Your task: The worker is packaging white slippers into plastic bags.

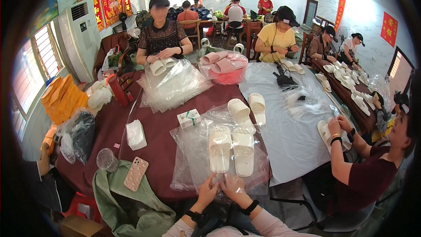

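Green bag (pixel 131 202): draped over the counter's (pixel 153 145) near-left edge, with a phone in a dotted pink case (pixel 136 173) lying on it.
Left hand (pixel 207 191): at the near edge of the counter, fingers (pixel 213 181) curled and pressed together, pinching the near edge of the clear plastic bag (pixel 219 166).
Right hand (pixel 233 186): just beside the left one, nearly touching it; fingers bent and closed on the same bag edge, so both hands grip the plastic side by side.
Clear plastic bag: lies flat on a stack of similar bags at the near edge of the counter, its mouth toward the hands.
Cream slippers (pixel 231 149): a pair side by side on the plastic, just beyond the hands, soles down; long axes run from the near edge toward the far edge, toes pointing away from the person.
Second slipper pair (pixel 247 107): further toward the counter's middle, also lengthwise away from the near edge.
Small box (pixel 189 117): white and green, left of that second pair.
Co-worker's hands (pixel 340 125): at the right edge, on another slipper.
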Tool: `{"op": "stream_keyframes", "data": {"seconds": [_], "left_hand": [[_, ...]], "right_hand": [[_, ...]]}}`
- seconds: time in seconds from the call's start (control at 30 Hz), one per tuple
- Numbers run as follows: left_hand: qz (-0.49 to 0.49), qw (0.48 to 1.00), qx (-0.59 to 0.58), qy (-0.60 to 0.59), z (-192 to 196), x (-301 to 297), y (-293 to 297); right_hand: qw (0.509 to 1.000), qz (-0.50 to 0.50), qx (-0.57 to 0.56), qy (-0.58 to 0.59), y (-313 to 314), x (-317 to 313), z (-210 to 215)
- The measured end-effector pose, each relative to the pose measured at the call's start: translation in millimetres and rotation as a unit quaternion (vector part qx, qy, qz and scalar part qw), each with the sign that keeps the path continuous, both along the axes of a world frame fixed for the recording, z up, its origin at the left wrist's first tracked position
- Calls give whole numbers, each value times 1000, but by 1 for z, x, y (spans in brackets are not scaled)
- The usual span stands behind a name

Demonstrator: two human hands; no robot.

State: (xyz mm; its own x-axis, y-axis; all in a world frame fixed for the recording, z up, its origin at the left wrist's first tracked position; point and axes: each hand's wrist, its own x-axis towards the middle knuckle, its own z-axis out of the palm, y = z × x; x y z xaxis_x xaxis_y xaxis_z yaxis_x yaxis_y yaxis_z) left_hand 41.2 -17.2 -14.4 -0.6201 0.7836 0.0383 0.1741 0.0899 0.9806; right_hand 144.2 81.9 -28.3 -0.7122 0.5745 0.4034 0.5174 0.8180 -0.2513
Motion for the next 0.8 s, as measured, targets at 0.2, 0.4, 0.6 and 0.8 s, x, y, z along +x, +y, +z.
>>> {"op": "stream_keyframes", "data": {"seconds": [0.2,0.4,0.6,0.8], "left_hand": [[-2,1000,25,-1,-15,-3,2],[3,1000,23,2,-14,-1,-1],[-1,1000,16,23,-19,-2,-2],[-15,999,34,-20,-21,-1,-1]], "right_hand": [[998,-5,-53,-14,2,-9,16],[996,-14,-85,3,2,-11,16],[977,33,-172,122,1,18,31],[993,-99,6,59,12,42,-2]]}}
